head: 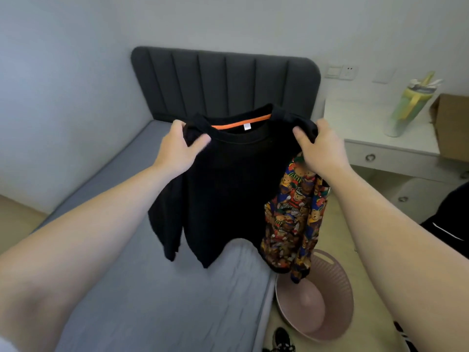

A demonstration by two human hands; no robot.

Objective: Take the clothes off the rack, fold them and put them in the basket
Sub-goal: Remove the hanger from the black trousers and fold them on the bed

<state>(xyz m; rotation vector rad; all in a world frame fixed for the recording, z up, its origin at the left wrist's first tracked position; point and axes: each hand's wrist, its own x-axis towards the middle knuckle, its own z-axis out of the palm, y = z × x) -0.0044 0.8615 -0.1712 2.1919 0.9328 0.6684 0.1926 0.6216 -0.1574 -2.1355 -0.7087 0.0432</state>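
Sweatshirt of soft black fabric [228, 189] — orange tape inside its round collar, small white label — hangs spread above the grey bed [152, 301], pinched at its 2 shoulders by the left hand [177, 148] and right hand [322, 151], thumbs in front; a round pink plastic basket [340, 288] stands on the floor beside the bed.

A sweater [228, 186] hangs from the left hand [177, 146] and the right hand [319, 148], over the bed [152, 301]. A second garment [289, 224] hangs under the right hand, above the basket [340, 280] on the floor beside the bed. Behind the hands stands the headboard [223, 82]. Right of them, a desk [368, 118] carries a bottle [408, 107].
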